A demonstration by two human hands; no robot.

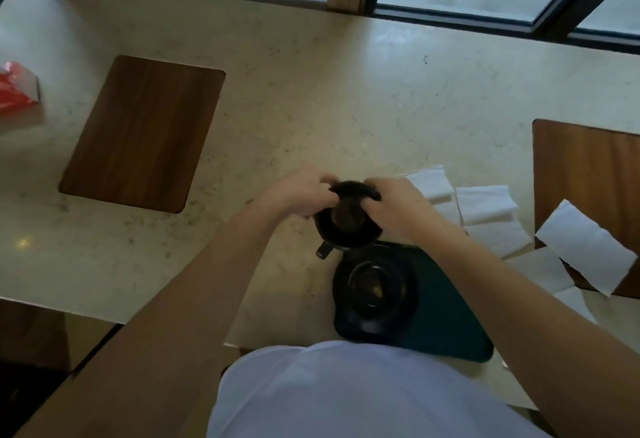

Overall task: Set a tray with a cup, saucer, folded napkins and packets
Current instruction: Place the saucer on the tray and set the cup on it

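A black cup [341, 235] stands on the counter just beyond the dark green tray [453, 320], its handle [323, 250] pointing toward me. My left hand [301, 193] and my right hand [394, 200] are both closed on a black rounded rim at the cup's far top edge; I cannot tell whether that rim is part of the cup or a separate piece. A black saucer [375, 287] lies on the tray's left part. Several white folded napkins [485, 204] lie to the right of my right hand, off the tray.
One wooden board [145, 133] is set in the beige counter [311, 98] at the left, another [588, 167] at the right with a napkin [585, 247] draped over its corner. A red packet [15, 88] lies at the far left edge. Windows run along the back.
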